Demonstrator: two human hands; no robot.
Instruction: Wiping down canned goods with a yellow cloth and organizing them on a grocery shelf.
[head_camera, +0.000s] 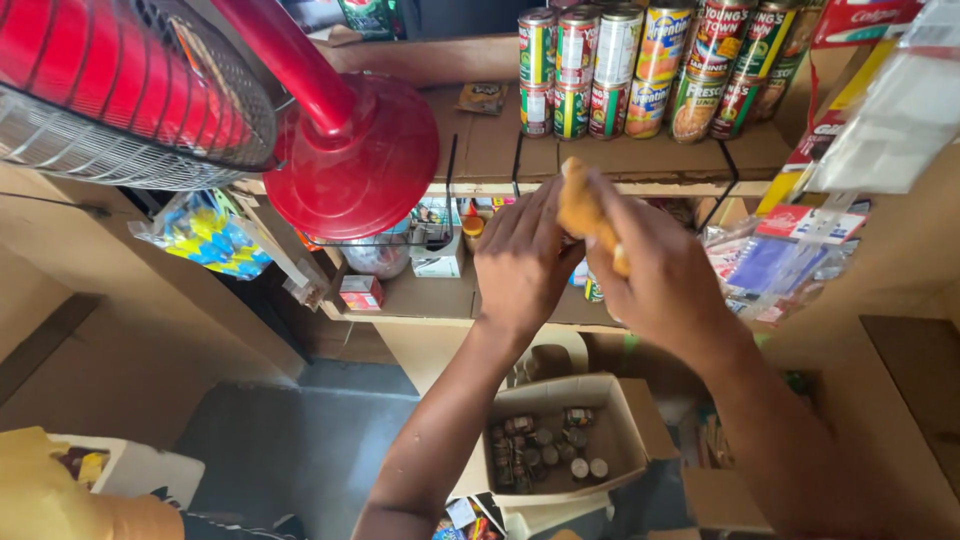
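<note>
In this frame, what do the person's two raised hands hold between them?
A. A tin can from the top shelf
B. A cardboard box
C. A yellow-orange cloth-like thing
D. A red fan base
C: the left hand and right hand close around a yellow-orange cloth-like thing in front of the shelves, while the cans stand untouched on the upper shelf.

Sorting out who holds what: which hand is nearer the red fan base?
Left. The left hand is just right of the red fan base; the right hand sits farther right, gripping a yellow cloth.
</note>
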